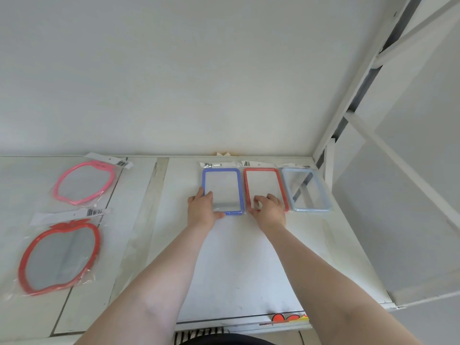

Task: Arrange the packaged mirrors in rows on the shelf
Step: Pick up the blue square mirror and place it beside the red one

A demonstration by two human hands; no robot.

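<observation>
At the back of the white shelf (239, 257), three rectangular mirrors in clear plastic bags lie flat in one row, side by side: a blue-framed mirror (222, 190), a red-framed mirror (265, 188) and a pale blue-framed mirror (305, 190). The left hand (202, 207) grips the near left corner of the blue-framed mirror, thumb under its front edge, while the right hand (270, 207) rests with curled fingers on the near end of the red-framed mirror. Far on the left lie two apple-shaped mirrors in crinkled bags, a pink apple mirror (84, 181) behind a red apple mirror (61, 257).
</observation>
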